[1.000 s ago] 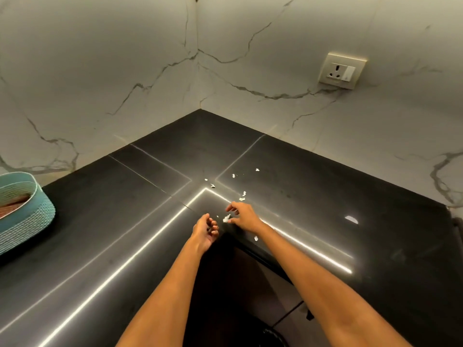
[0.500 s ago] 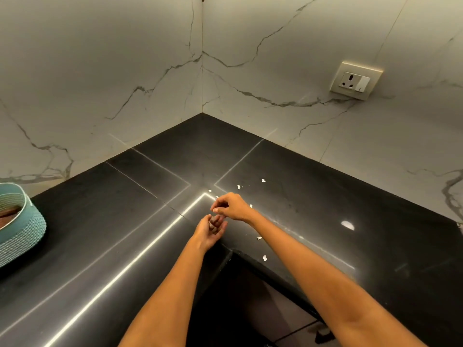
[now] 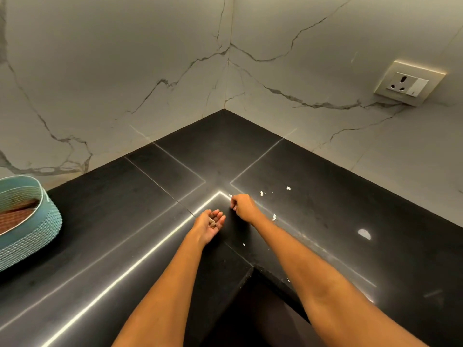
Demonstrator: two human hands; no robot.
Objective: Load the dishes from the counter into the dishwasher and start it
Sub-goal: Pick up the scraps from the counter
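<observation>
Both bare arms reach out over a black corner counter that wraps an inside corner under marble-look walls. The left hand is palm up, fingers loosely cupped like a little scoop, with a few small pale bits sitting in the palm; it isn't squeezing them, they just lie there. The right hand is just beyond and to the right of it, knuckles up, fingertips curled down and pinched together right at the counter surface. There's a tiny white fleck at its fingertips, so it looks like it's pinching a crumb, but that bit is really small so I can't swear to it.

More white crumbs lie scattered on the counter past the right hand and off to its right, plus one next to the right wrist and another tiny one near the right forearm. So no actual dishes showing anywhere on the counter here, and the dishwasher isn't in the shot either.

Way off to the left of the left hand, at the frame edge, sits a teal woven basket with something reddish brown inside. High up to the right of the right hand there's a wall socket with a switch. Bright strip reflections run along the counter under both forearms
</observation>
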